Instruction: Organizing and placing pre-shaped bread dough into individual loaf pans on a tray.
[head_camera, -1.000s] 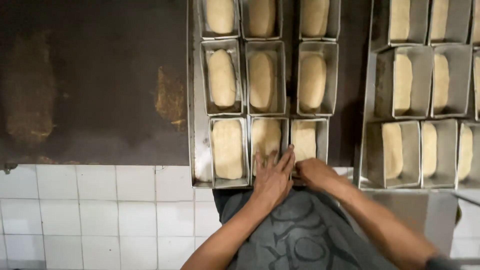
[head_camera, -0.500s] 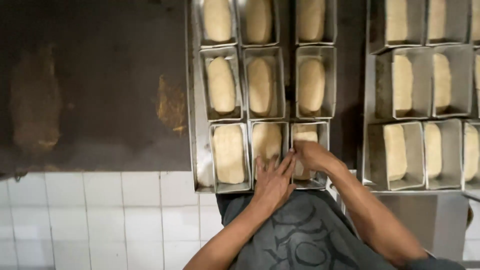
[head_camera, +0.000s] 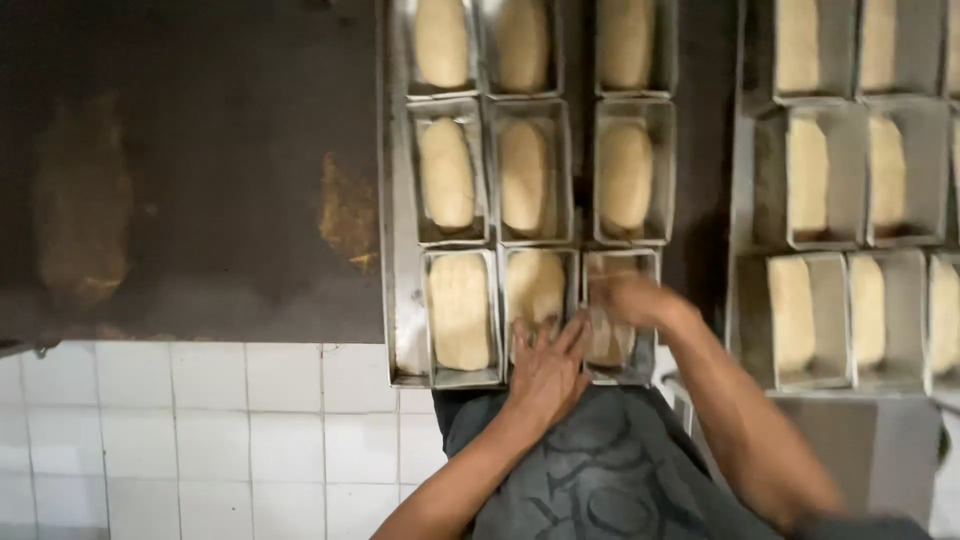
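Rows of metal loaf tins hold pale dough on a steel tray (head_camera: 402, 330). My left hand (head_camera: 548, 365) lies flat with fingers spread on the near end of the middle front tin (head_camera: 537, 295), pressing its dough. My right hand (head_camera: 632, 300) is blurred and reaches into the right front tin (head_camera: 622, 320), fingers down on the dough there. The left front tin (head_camera: 461, 315) holds flattened dough and is untouched.
A second tray of dough-filled tins (head_camera: 850, 310) stands to the right. A dark, stained work surface (head_camera: 190, 170) spreads to the left. White tiles (head_camera: 180, 440) cover the front below the counter edge. More filled tins (head_camera: 525, 175) sit in the far rows.
My right hand has moved from the tray's near edge up into the right front tin. My left hand stayed on the middle front tin, shifting slightly.
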